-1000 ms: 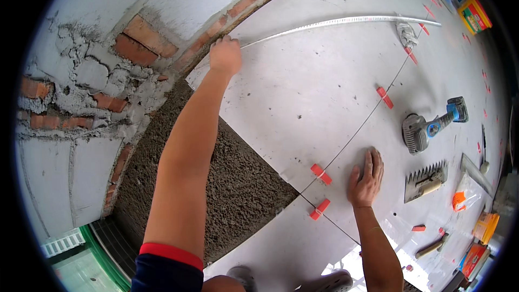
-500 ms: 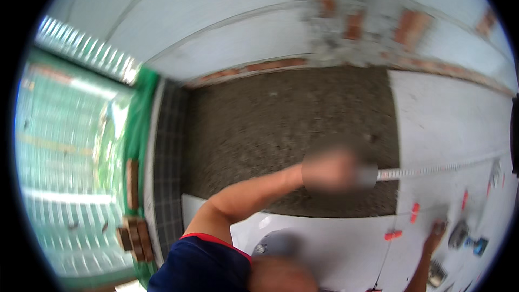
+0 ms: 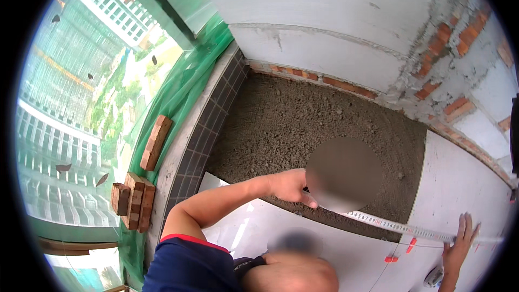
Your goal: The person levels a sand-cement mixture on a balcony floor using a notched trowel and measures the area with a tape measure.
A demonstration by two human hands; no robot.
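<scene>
My left hand is closed at the near end of a tape measure, its thumb beside the blade. A round blur hides the fingertips and whatever is right at them. The white blade runs right across the bed of grey mortar and over the pale floor tiles. At the lower right my right hand rests at the blade with fingers spread and straight. Red tile wedges stand along the joint just left of it.
A brick-and-block wall bounds the mortar at the back. Along the left runs a dark tiled ledge, with loose bricks and green netting beyond it. A grey round object lies below my right hand.
The view has turned, so the mortar bed appears slanted. The tape now slopes down to the right. My right hand has come up from the lower right to the tape.
</scene>
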